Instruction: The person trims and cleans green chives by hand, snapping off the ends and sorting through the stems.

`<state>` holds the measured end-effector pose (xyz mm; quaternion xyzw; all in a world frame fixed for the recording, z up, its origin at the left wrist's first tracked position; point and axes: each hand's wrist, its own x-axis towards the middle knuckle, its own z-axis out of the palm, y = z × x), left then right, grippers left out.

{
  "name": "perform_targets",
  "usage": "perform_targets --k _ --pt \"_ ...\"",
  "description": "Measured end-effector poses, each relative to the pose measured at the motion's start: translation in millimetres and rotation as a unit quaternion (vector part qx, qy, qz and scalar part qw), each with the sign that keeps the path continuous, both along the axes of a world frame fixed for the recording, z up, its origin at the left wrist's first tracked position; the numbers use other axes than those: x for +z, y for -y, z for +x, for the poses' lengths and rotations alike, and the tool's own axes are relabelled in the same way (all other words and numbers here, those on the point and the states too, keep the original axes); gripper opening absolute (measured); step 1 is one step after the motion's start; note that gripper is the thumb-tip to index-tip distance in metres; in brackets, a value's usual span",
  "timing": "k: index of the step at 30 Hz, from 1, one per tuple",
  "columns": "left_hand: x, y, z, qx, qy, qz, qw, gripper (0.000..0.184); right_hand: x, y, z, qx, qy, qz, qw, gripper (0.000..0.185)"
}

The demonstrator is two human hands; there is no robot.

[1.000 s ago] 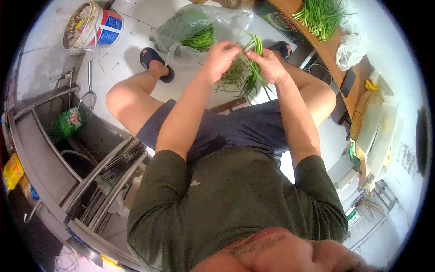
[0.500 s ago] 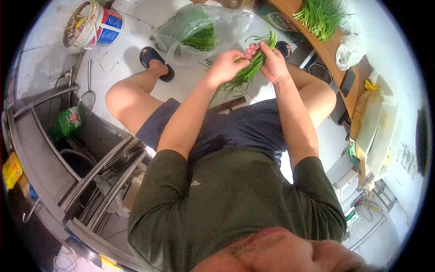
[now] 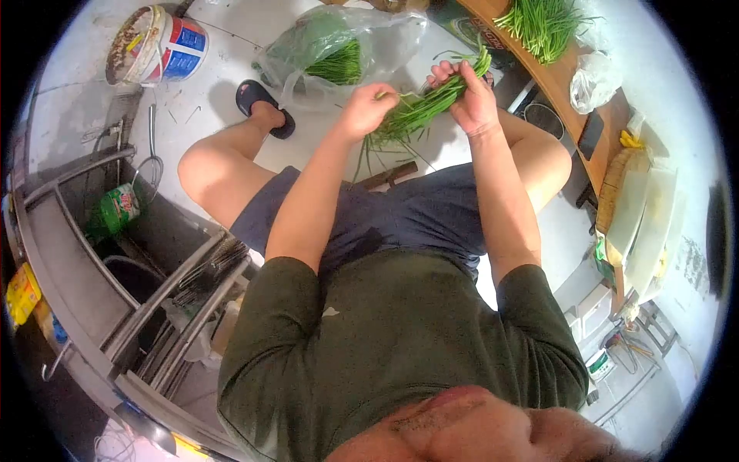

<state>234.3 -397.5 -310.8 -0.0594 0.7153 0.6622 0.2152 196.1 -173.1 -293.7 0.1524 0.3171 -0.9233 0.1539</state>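
Note:
A bunch of long green stalks point(image 3: 422, 111) lies in my right hand point(image 3: 471, 98), whose fingers and thumb wrap round it near its upper end. My left hand point(image 3: 369, 109) is pinched at the bunch's left side, close to a thin pale strand; what its fingertips hold is too small to make out. Beyond my hands, more green stalks point(image 3: 336, 63) lie in a clear plastic bag point(image 3: 386, 38) on the floor. Loose stalks are below the bunch, partly hidden by it.
A white bucket point(image 3: 182, 51) stands at the upper left. Another pile of green stalks point(image 3: 540, 28), a white plastic bag point(image 3: 594, 83) and a phone point(image 3: 590, 135) lie on a wooden surface point(image 3: 566, 102) at right. Metal racks point(image 3: 165, 292) are at left.
The bunch has swung from hanging upright to a slant and moved slightly right and up with my right hand. My left hand has drawn away to the left.

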Motion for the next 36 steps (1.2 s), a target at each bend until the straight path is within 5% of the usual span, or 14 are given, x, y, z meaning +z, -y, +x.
perform_targets --k 4,7,10,13,16,22,26,31,36 --pt "-12.6 21.0 -3.8 0.026 0.084 0.07 0.994 0.018 -4.7 -18.4 -7.7 -0.076 -0.007 0.05 0.996 0.017" --pt "-33.0 36.1 -7.9 0.018 -0.04 -0.085 0.995 0.027 -5.2 -24.8 -7.5 -0.108 -0.016 0.174 0.979 0.015" --pt "-26.9 46.4 -6.1 -0.033 -0.047 -0.193 0.98 0.031 -6.3 -22.0 -1.9 -0.135 -0.026 0.252 0.958 0.014" --pt "-38.6 46.1 -2.9 0.034 -0.032 -0.183 0.982 0.04 -24.3 -16.6 3.0 -0.093 -0.063 0.371 0.922 0.016" --pt "-50.0 37.6 -5.6 0.095 0.158 0.059 0.981 0.043 -30.3 6.3 22.7 0.009 -0.025 0.419 0.908 0.019" --pt "-29.0 -6.6 -6.8 0.119 0.176 0.242 0.947 0.047 -17.1 50.2 38.7 0.226 -0.123 0.368 0.893 0.017" --pt "-24.3 -23.7 -12.9 0.181 0.191 0.309 0.914 0.036 -40.4 54.6 37.5 0.16 -0.133 0.405 0.89 0.021" --pt "-12.8 -30.4 -15.6 0.162 0.176 0.357 0.903 0.033 -28.1 53.9 33.2 0.124 -0.13 0.519 0.836 0.019" --pt "-16.3 -29.4 -16.2 0.103 0.16 0.392 0.9 0.039 -26.1 54.5 32.5 0.13 -0.164 0.496 0.843 0.019"
